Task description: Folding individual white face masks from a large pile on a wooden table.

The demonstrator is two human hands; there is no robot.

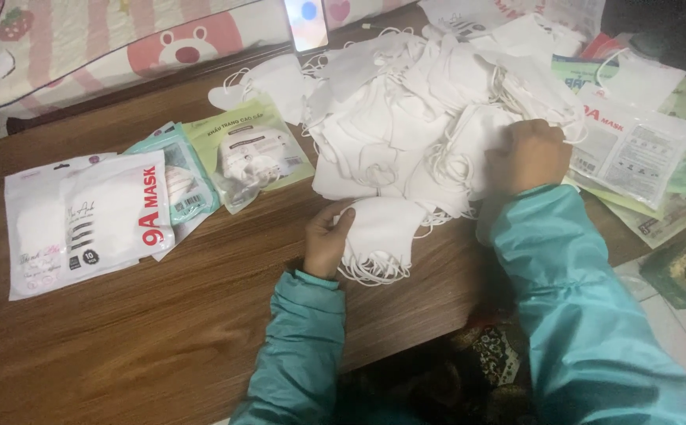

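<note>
Left hand [326, 240] fingers grip small mask stack [378, 236]; right hand [525, 153] curled, apparently gripping mask pile [422, 102].

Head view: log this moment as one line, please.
left hand: holds small stack of white masks | right hand: on loose mask pile | packaged masks lie left on wooden table
</note>
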